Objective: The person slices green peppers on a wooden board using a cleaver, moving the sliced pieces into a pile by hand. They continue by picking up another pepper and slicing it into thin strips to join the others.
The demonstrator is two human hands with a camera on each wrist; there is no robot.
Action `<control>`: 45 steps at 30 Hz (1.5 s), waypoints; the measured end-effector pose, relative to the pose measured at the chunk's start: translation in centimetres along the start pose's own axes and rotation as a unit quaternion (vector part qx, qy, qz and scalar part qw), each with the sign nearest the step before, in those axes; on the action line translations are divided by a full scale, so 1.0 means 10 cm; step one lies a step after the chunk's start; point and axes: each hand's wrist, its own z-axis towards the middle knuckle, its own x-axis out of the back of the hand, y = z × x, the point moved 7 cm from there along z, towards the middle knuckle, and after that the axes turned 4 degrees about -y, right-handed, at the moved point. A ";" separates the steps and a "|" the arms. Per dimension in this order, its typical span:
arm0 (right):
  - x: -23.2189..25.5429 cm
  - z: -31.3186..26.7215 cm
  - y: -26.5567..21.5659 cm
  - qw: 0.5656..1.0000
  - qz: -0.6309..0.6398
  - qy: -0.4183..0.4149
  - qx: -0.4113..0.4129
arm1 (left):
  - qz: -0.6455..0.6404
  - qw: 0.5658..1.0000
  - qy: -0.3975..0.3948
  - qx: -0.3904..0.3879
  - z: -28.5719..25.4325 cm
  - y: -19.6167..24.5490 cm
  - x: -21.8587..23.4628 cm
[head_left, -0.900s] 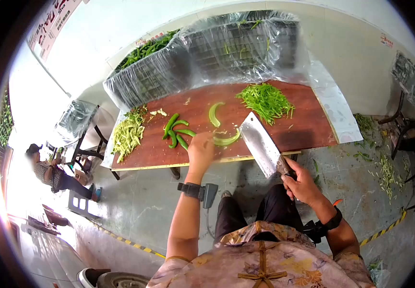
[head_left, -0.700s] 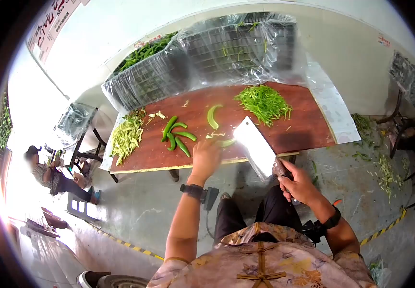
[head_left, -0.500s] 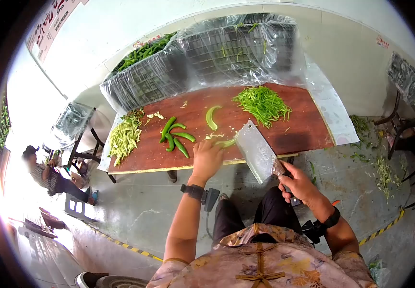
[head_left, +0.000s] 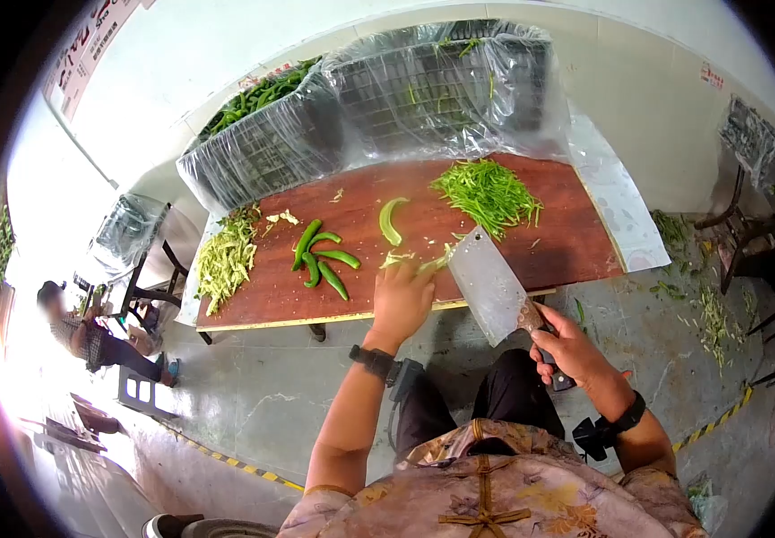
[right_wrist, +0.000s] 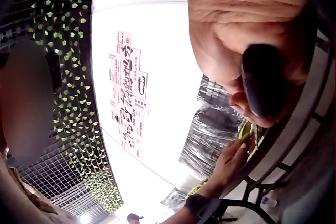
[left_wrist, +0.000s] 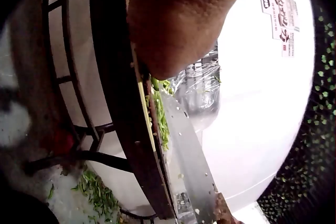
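Observation:
My right hand (head_left: 571, 348) grips the wooden handle of a cleaver (head_left: 493, 282), whose broad blade slants over the front edge of the brown tabletop (head_left: 316, 300). To its left, my left hand (head_left: 402, 300) reaches over that edge, fingers extended toward pale green pepper pieces (head_left: 441, 260) between fingertips and blade. In the left wrist view the cleaver blade (left_wrist: 186, 150) stands beyond the hand. A curved pepper half (head_left: 391, 221) lies farther back. Left of the hand are several whole green peppers (head_left: 307, 242). A heap of green pepper shreds (head_left: 492, 197) is behind the blade.
A paler shredded heap (head_left: 226, 260) sits at the table's left end. Plastic-lined crates (head_left: 441, 90) line the back, the left one holding green peppers (head_left: 266, 94). Another person (head_left: 91, 336) is at far left. Scraps (head_left: 719, 327) litter the floor at right.
My left hand has moved right, closer to the blade. The curved pepper piece beside the cleaver now shows less of its length, with pieces at the blade. The cleaver has shifted slightly rightward.

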 end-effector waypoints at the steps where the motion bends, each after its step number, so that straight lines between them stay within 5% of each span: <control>1: 0.01 0.00 0.00 1.000 0.003 0.001 -0.005 | -0.001 1.000 -0.002 0.000 0.00 0.00 0.00; 25: -0.03 0.10 0.12 0.989 0.125 -0.048 -0.059 | -0.010 1.000 -0.017 0.004 0.01 -0.07 -0.02; 28: 0.00 0.08 0.14 0.986 0.146 -0.052 -0.063 | -0.041 0.995 -0.051 0.073 -0.01 -0.29 -0.07; 32: 0.03 0.10 0.19 0.983 0.162 -0.055 -0.069 | -0.010 0.998 0.058 0.030 -0.03 -0.28 0.09; 34: 0.02 0.11 0.18 0.982 0.168 -0.063 -0.065 | -0.052 0.996 -0.006 0.070 -0.03 -0.28 0.06; 45: -0.10 0.01 0.25 0.960 0.242 -0.102 -0.095 | -0.068 0.996 -0.030 0.046 -0.04 -0.12 0.02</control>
